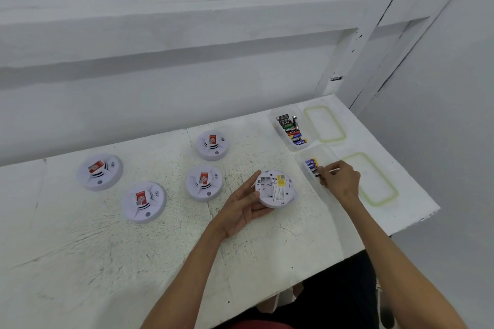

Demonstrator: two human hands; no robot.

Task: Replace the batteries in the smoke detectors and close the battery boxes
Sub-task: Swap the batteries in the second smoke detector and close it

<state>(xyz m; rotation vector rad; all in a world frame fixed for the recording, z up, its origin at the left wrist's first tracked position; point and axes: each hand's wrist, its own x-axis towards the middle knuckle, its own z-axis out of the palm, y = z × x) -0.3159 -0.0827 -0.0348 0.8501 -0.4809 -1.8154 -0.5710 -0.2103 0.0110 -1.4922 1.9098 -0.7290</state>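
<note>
My left hand holds a white smoke detector turned back-side up, its battery bay open and showing no batteries. My right hand reaches into the near clear box, fingertips pinched on a battery among a few lying there. A second clear box behind it holds several batteries. Several more white detectors lie face up with red tags: one far left, one front left, one in the middle and one behind it.
Two clear lids with green seals lie right of the boxes, one at the back and one nearer. The white table ends close on the right, with a white wall behind.
</note>
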